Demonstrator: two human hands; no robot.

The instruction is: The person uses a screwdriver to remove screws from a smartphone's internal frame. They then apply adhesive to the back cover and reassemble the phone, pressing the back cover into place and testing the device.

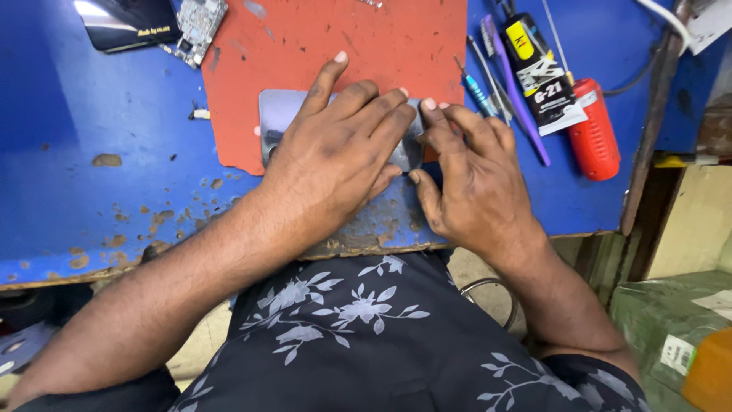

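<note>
Head view shows a grey phone (278,122) lying long-axis left to right on the red mat (305,46) at frame centre, left hand (339,156) pressed flat over it with fingers spread, right hand (469,183) pinching its right end.

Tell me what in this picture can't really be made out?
Head view only:
- The grey slab on the red mat: mostly covered by the left hand; its face is hidden.
- Right hand fingers: whatever they press at the slab's edge is hidden.
- Circuit board and dark case: cut off by the top edge.
- Thin tools beside the red tube: tips too small to tell.
</note>
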